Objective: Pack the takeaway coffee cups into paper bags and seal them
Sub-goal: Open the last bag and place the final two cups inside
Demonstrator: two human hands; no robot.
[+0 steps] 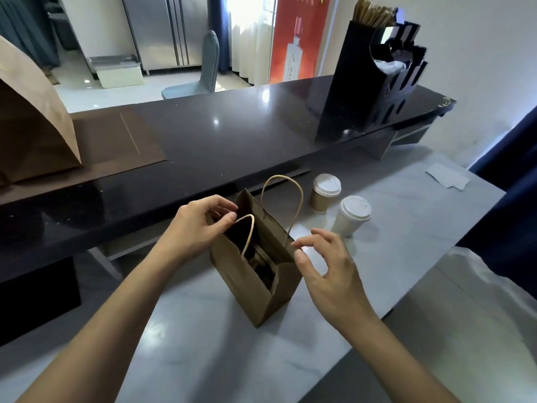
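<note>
A small brown paper bag [250, 283] with twine handles stands open on the pale marble counter [406, 234]. My left hand [200, 225] pinches the bag's far left rim, beside the near handle. My right hand [325, 266] hovers just right of the bag with fingers spread and loosely curled, holding nothing. Inside the bag I can make out a dark cardboard insert; no cup is visible in it. Two takeaway cups with white lids stand behind the bag on the right: a brown one [322, 199] and a white one [350, 218].
A raised dark bar top [203, 135] runs behind the counter. On it stand a black organiser [372, 82] with straws and lids at the right and a large brown paper bag [32, 117] at the left. White paper slips [449, 175] lie far right.
</note>
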